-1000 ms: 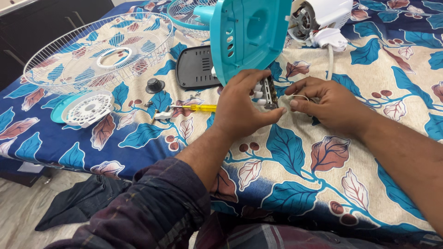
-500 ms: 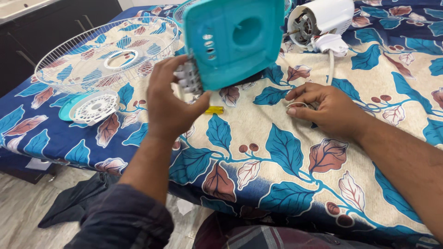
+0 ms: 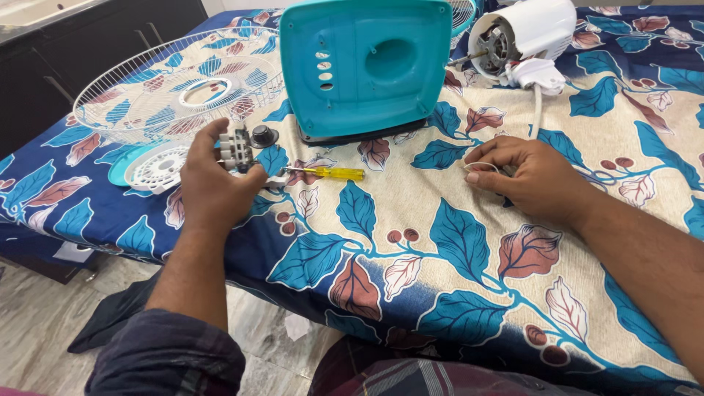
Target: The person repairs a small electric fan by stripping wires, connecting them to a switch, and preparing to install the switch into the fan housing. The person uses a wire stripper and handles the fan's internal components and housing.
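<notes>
Left hand (image 3: 213,180) grasps a small switch block (image 3: 236,147); right hand (image 3: 529,176) pinches a thin white wire (image 3: 478,166) against the cloth.

The switch block sits in the fingertips just above the leaf-patterned cloth (image 3: 440,249), near the table's left edge, beside a black knob (image 3: 262,136) and a yellow screwdriver (image 3: 326,173). Open cloth lies between the two hands. The teal fan base (image 3: 365,67) stands tilted behind, with the wire guard (image 3: 176,88) at its left and the white motor (image 3: 524,33) at its right. The block's underside is hidden by the palm; the wire's run under the right hand cannot be made out.
</notes>
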